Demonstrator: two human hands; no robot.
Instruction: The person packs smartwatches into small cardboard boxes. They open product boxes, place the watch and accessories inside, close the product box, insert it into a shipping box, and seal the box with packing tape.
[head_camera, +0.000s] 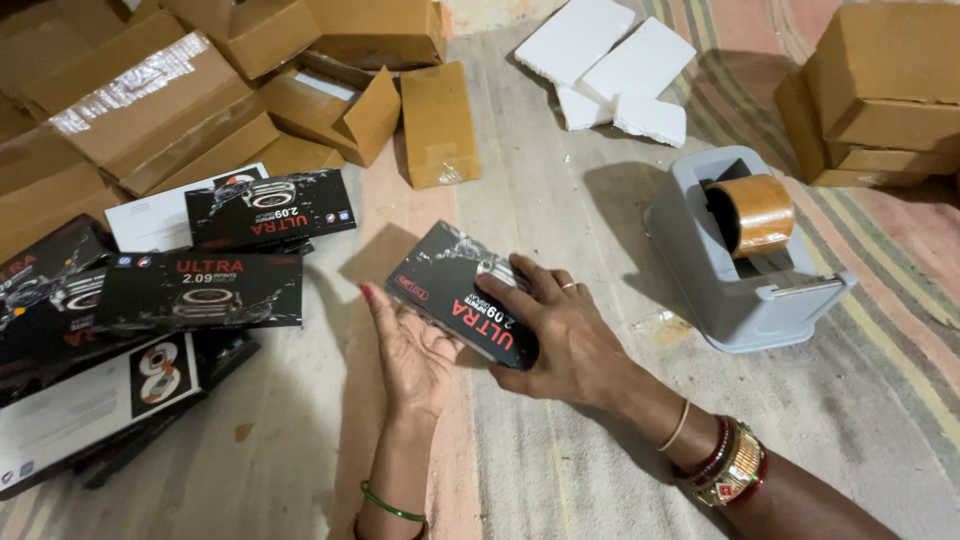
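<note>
I hold a small black product box (450, 285) with red and white print between both hands, just above a striped mat. My left hand (413, 352) supports its near left side from below, palm up. My right hand (565, 335) lies over its right end, fingers spread along the top, a ring on one finger. Bangles sit on my right wrist and a green thread on my left.
A heap of similar black and white boxes (200, 290) lies at the left. Brown cardboard cartons (160, 100) fill the far left, more cartons (880, 90) the far right. A grey tape dispenser (740, 270) with brown tape stands right of my hands. White foam pieces (610, 65) lie beyond.
</note>
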